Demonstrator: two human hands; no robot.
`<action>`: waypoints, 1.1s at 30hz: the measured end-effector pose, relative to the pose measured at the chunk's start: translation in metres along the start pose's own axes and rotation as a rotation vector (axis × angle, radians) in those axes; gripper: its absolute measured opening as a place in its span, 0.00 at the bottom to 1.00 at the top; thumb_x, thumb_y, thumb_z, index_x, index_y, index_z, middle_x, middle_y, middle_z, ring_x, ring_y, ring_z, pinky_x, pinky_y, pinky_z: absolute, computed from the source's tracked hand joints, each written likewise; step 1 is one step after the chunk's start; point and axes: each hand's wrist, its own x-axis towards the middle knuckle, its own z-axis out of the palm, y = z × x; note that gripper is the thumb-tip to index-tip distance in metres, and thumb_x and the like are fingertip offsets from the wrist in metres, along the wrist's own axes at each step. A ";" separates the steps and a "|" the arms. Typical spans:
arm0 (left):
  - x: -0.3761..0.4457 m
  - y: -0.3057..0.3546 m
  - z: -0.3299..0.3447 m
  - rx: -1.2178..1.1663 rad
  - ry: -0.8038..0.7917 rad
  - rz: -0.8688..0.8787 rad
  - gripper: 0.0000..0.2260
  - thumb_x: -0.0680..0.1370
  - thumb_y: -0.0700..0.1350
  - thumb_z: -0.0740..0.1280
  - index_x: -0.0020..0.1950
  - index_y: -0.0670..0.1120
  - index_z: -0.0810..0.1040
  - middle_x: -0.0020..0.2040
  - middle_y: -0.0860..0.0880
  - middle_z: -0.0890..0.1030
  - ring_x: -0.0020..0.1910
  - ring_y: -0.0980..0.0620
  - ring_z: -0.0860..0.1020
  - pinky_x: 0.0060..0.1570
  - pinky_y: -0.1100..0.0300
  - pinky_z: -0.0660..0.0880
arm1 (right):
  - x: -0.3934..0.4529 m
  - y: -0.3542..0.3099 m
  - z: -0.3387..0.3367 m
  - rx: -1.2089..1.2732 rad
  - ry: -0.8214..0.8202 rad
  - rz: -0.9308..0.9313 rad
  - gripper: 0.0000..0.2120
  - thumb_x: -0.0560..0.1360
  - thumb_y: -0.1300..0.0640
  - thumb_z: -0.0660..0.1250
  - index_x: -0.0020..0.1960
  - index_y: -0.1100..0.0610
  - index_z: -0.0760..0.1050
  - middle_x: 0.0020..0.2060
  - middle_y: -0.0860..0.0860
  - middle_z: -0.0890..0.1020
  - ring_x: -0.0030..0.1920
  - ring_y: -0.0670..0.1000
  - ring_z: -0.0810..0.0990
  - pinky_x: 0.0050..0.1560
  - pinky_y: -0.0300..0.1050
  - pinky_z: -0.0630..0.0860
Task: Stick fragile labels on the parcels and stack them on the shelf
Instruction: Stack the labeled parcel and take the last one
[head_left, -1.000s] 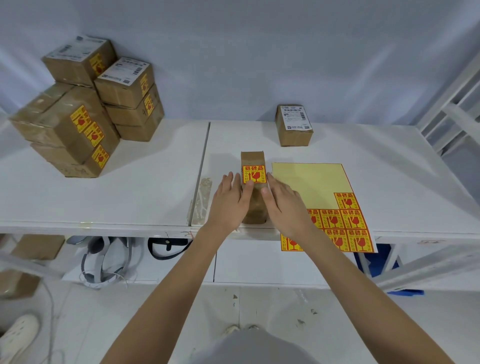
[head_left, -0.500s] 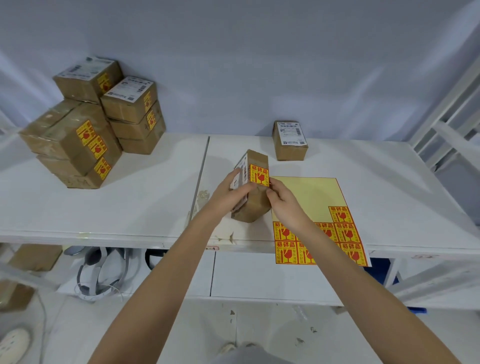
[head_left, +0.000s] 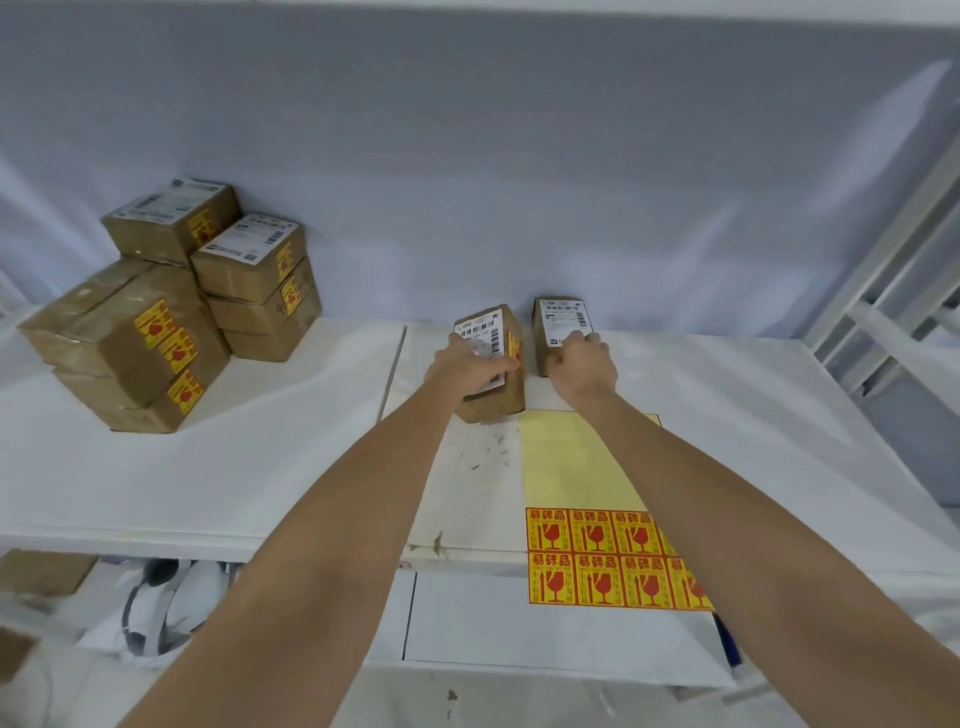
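My left hand (head_left: 467, 366) grips a small brown parcel (head_left: 498, 400) from above; a white shipping label covers its top and a yellow fragile label sits on its right side. My right hand (head_left: 584, 364) reaches to a second small brown parcel (head_left: 558, 322) at the back of the table, fingers curled over its near edge and white label. The yellow label sheet (head_left: 576, 467) lies on the table before me, with several red-and-yellow fragile labels (head_left: 597, 556) in its lower rows.
A stack of several labelled brown parcels (head_left: 171, 306) stands at the back left of the white table (head_left: 260, 467). A white shelf frame (head_left: 893, 291) rises on the right. Below the table lie headphones (head_left: 156, 608) and another box (head_left: 44, 571).
The left hand has carried the freshly labelled parcel further back and turned its shipping label upward. The right hand has left that parcel and reached forward onto the parcel at the back.
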 end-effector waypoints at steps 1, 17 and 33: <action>0.006 0.002 0.002 0.050 0.025 -0.002 0.40 0.57 0.61 0.75 0.62 0.48 0.63 0.57 0.46 0.74 0.54 0.48 0.76 0.49 0.53 0.79 | 0.006 0.002 -0.001 -0.072 0.023 -0.007 0.16 0.78 0.56 0.59 0.62 0.64 0.68 0.60 0.61 0.71 0.61 0.61 0.69 0.53 0.53 0.71; 0.041 0.001 -0.003 0.381 0.141 -0.003 0.40 0.65 0.63 0.72 0.68 0.45 0.61 0.61 0.44 0.72 0.61 0.45 0.71 0.59 0.49 0.73 | 0.072 0.010 0.013 -0.148 -0.215 0.192 0.39 0.72 0.37 0.64 0.72 0.61 0.57 0.65 0.62 0.68 0.65 0.61 0.68 0.58 0.52 0.71; 0.006 -0.063 -0.087 0.520 0.401 -0.140 0.37 0.69 0.60 0.70 0.70 0.43 0.61 0.64 0.42 0.69 0.64 0.43 0.67 0.58 0.51 0.69 | 0.011 -0.093 0.031 0.181 -0.268 0.016 0.43 0.65 0.36 0.69 0.70 0.55 0.56 0.62 0.58 0.65 0.59 0.60 0.73 0.53 0.47 0.73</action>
